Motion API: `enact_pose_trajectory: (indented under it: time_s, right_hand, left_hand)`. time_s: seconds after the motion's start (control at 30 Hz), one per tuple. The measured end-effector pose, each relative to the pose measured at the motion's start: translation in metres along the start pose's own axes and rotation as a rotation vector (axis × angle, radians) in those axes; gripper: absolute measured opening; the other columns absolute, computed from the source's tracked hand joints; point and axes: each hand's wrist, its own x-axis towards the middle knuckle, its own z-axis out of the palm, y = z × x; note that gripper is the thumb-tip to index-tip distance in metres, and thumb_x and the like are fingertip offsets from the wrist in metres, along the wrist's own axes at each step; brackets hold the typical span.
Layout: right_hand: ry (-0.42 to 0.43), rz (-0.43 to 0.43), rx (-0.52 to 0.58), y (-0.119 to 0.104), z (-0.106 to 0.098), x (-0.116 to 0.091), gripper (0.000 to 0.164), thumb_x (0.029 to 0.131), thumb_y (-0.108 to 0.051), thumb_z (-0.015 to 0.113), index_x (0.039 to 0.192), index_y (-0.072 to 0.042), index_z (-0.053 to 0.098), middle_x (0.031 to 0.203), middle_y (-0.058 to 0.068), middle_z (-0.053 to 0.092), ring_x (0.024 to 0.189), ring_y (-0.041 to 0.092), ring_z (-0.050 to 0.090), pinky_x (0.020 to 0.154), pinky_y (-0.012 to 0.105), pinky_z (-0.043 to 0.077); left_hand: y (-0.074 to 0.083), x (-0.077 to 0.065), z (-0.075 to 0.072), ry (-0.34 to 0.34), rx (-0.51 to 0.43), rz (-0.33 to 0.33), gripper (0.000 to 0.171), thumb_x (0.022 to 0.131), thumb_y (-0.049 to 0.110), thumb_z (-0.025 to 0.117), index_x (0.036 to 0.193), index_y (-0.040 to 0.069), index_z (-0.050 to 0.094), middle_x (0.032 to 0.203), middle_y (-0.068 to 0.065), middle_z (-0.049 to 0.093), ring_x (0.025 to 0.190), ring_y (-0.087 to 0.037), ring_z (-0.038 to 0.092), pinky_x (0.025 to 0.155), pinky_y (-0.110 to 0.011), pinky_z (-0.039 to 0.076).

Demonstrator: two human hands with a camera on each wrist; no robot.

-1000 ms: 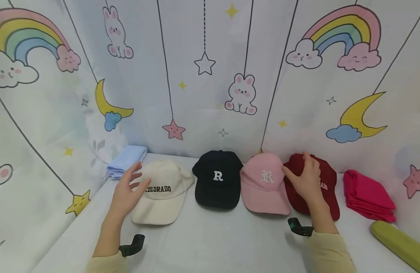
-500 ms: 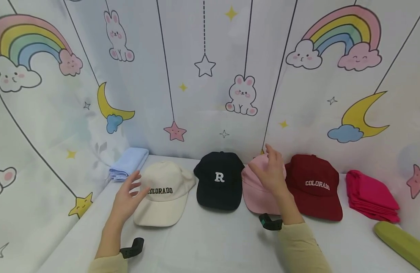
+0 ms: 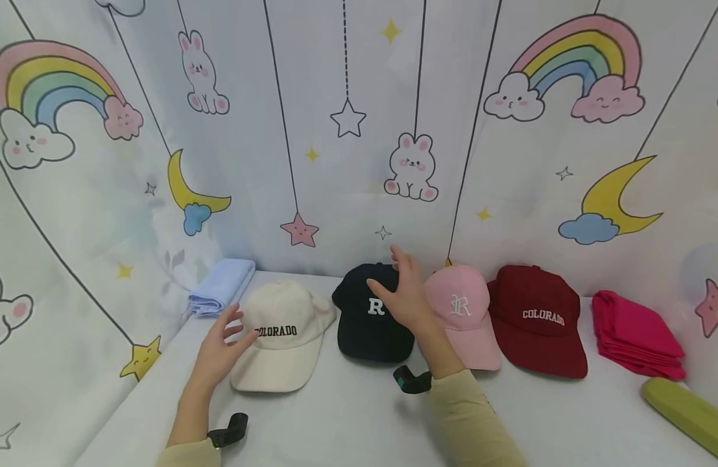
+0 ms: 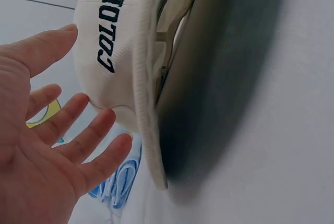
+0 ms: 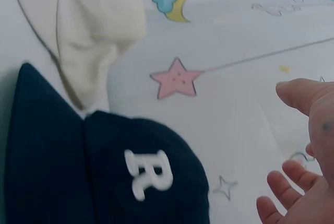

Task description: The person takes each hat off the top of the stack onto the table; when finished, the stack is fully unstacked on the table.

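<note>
Four caps would be a count, so I name them singly: a cream cap (image 3: 279,363) lettered COLORADO, a black cap (image 3: 364,340) with a white R, a pink cap (image 3: 472,340) and a dark red cap (image 3: 539,347). My left hand (image 3: 218,347) is at the cream cap's left side, fingers spread and holding nothing. In the left wrist view its fingers (image 4: 96,138) appear beside the cap's crown; contact cannot be told. Over the black cap's right part hovers my right hand (image 3: 408,295), fingers parted around nothing. The right wrist view shows it apart from the black cap (image 5: 151,177).
A folded light blue cloth (image 3: 221,288) lies behind the cream cap. To the right of the dark red cap is a folded bright pink cloth (image 3: 635,331), with a long green object (image 3: 688,415) in front. A patterned curtain (image 3: 347,175) hangs behind the white table (image 3: 335,421).
My right hand has swept left, from over the dark red cap, across the pink cap, to the black cap. My left hand stays near the cream cap. The caps have kept their places.
</note>
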Motion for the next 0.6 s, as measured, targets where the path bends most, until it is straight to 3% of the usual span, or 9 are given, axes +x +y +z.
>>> enact_pose_trajectory:
  time_s: [0.2, 0.37, 0.6]
  right_hand:
    - [-0.105, -0.012, 0.020, -0.011, 0.037, 0.004, 0.078, 0.094, -0.020, 0.074, 0.156, -0.004, 0.030, 0.139, 0.020, 0.044, 0.124, 0.033, 0.050, 0.104, 0.050, 0.043]
    - [-0.276, -0.029, 0.033, -0.014, 0.072, 0.007, 0.073, 0.096, -0.018, 0.072, 0.155, -0.003, 0.032, 0.133, 0.017, 0.052, 0.112, 0.026, 0.059, 0.096, 0.042, 0.050]
    - [-0.396, 0.063, 0.036, -0.018, 0.105, 0.012, 0.066, 0.097, -0.024, 0.069, 0.152, -0.004, 0.039, 0.134, 0.013, 0.055, 0.114, 0.024, 0.059, 0.092, 0.038, 0.052]
  left_hand:
    - [-0.005, -0.002, -0.001, -0.005, 0.026, -0.059, 0.079, 0.096, 0.019, 0.071, 0.157, 0.001, 0.026, 0.149, -0.026, 0.041, 0.130, -0.046, 0.048, 0.100, -0.055, 0.046]
    - [-0.005, -0.004, -0.003, -0.035, 0.040, -0.110, 0.082, 0.095, 0.020, 0.073, 0.157, 0.000, 0.023, 0.149, -0.030, 0.038, 0.129, -0.048, 0.048, 0.100, -0.056, 0.046]
    - [-0.006, -0.002, 0.000, -0.062, 0.038, -0.133, 0.085, 0.094, 0.020, 0.074, 0.157, -0.002, 0.021, 0.149, -0.030, 0.037, 0.129, -0.049, 0.048, 0.101, -0.056, 0.045]
